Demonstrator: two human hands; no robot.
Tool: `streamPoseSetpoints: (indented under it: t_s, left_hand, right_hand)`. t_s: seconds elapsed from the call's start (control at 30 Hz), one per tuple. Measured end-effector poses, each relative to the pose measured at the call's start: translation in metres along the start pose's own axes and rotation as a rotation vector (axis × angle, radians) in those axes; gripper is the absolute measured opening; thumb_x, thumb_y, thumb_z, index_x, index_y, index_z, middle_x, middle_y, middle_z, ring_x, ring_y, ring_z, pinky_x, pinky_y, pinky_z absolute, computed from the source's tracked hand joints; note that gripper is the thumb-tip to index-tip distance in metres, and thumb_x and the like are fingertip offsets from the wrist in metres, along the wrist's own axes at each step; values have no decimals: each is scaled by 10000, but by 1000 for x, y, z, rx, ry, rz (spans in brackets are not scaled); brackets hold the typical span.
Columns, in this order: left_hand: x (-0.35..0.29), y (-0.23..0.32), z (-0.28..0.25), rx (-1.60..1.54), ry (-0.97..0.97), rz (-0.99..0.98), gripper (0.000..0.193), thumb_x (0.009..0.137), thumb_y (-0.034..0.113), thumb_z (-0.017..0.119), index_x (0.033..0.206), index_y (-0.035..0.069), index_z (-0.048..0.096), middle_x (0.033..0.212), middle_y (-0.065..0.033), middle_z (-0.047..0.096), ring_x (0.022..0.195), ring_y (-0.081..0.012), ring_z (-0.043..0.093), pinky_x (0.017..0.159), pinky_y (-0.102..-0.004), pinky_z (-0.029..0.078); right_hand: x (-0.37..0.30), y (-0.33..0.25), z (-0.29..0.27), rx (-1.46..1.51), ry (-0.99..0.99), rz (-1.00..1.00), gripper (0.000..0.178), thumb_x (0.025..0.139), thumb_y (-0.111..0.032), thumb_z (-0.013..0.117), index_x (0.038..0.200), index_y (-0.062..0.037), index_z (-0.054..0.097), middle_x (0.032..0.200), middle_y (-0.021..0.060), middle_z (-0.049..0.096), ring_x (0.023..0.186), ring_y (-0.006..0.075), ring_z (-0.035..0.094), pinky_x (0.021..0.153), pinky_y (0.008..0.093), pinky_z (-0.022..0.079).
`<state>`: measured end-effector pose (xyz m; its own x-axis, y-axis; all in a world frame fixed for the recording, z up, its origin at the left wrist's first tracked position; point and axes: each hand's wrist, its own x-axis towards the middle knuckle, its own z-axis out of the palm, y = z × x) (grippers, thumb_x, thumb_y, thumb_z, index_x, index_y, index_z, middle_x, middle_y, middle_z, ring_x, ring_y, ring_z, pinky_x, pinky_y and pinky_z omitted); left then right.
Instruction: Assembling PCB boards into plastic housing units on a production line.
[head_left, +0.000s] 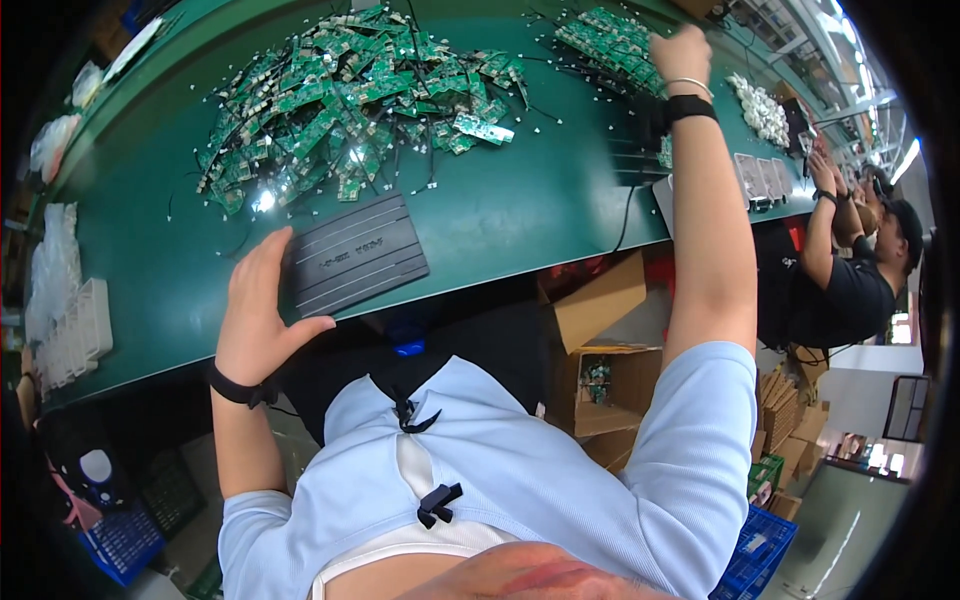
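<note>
My left hand [262, 305] lies against the left end of a dark grey rectangular plate [350, 270] with parallel grooves. Its fingers are stretched along that end, and the thumb is spread toward the near corner. At the far right, my right hand [683, 58] is closed beside a stack of green circuit boards [605, 45] with black wires. What its fingers hold, if anything, is hidden. A large heap of green circuit boards [330, 100] with black wires and small white connectors spreads beyond the plate.
The green tabletop [530, 210] has small white bits scattered on it. White parts [760, 108] are piled at the far right, near pale trays [762, 178]. More white trays [85, 335] stand at the left. Below the near edge is a cardboard box [610, 390]. A co-worker [850, 270] is at right.
</note>
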<state>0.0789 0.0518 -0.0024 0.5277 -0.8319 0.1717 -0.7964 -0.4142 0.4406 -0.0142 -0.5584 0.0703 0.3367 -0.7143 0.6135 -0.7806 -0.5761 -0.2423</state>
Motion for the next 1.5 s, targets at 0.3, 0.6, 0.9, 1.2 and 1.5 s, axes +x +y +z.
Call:
streamPoseSetpoints:
  t_s: [0.3, 0.6, 0.9, 1.2, 1.5]
  left_hand:
    - [-4, 7, 0, -7, 17, -36, 1032, 663, 312, 920, 1514, 23, 412, 1511, -204, 494, 1383, -423, 458, 1168, -494, 342]
    - [0, 5, 10, 54, -30, 26, 878, 758, 334, 861, 1497, 75, 465, 1601, -181, 410, 1448, -386, 419, 1212, -540, 274]
    - [-1, 3, 9, 52, -59, 60, 817, 799, 338, 826, 1500, 101, 479, 1635, -149, 380, 1479, -359, 398, 1220, -578, 233]
    - [-5, 12, 12, 103, 66, 158, 716, 812, 282, 807, 1446, 101, 527, 1565, -133, 462, 1446, -351, 435, 1208, -587, 260]
    - [-26, 28, 35, 84, 91, 186, 573, 808, 206, 791, 1327, 55, 603, 1393, -98, 587, 1343, -289, 521, 1166, -506, 370]
  right_hand:
    - [56, 76, 51, -247, -544, 67, 572, 907, -526, 698, 1234, -58, 726, 1276, 187, 708, 1227, 332, 653, 1013, 434, 520]
    - [80, 90, 65, 1181, -513, 940, 260, 951, -151, 722, 1106, 14, 595, 905, 155, 679, 937, 262, 680, 718, 430, 591]
    - [53, 78, -3, 1430, -171, 139, 105, 995, -38, 645, 1081, 7, 605, 1011, 120, 682, 926, 267, 653, 882, 445, 572]
    - [-134, -81, -120, 1716, -852, 48, 210, 998, -14, 655, 1206, -40, 661, 1206, 73, 717, 1101, 208, 673, 983, 407, 544]
    - [-230, -154, -111, 1362, -1025, -455, 343, 967, 60, 664, 1306, 26, 632, 1128, 49, 724, 999, 104, 670, 881, 261, 542]
